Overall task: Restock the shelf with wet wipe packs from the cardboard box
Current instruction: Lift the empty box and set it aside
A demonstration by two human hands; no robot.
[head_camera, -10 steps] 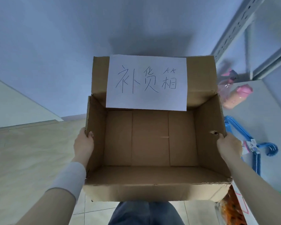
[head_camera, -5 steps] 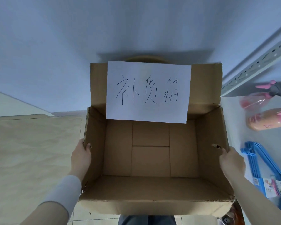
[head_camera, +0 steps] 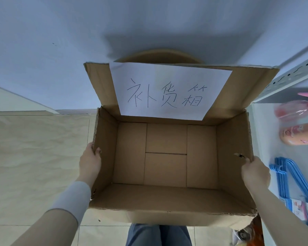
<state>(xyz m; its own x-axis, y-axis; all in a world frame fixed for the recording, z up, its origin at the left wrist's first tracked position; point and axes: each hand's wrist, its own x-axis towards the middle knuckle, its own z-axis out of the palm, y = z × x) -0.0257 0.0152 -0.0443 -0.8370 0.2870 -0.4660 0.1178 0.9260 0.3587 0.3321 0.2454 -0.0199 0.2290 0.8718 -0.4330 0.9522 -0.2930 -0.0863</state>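
Both hands, left hand (head_camera: 90,161) and right hand (head_camera: 255,172), gripped the cardboard box (head_camera: 165,157), which had tipped level since a second before. It looked empty, so restocking was probably finished.

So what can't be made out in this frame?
- Round brown object, head view: mostly hidden behind the cardboard box flap.
- Orange item, head view: covered by the box corner and right forearm.
- Blue hangers and their tags: cut off by the right edge.
- Wet wipe packs: none visible.
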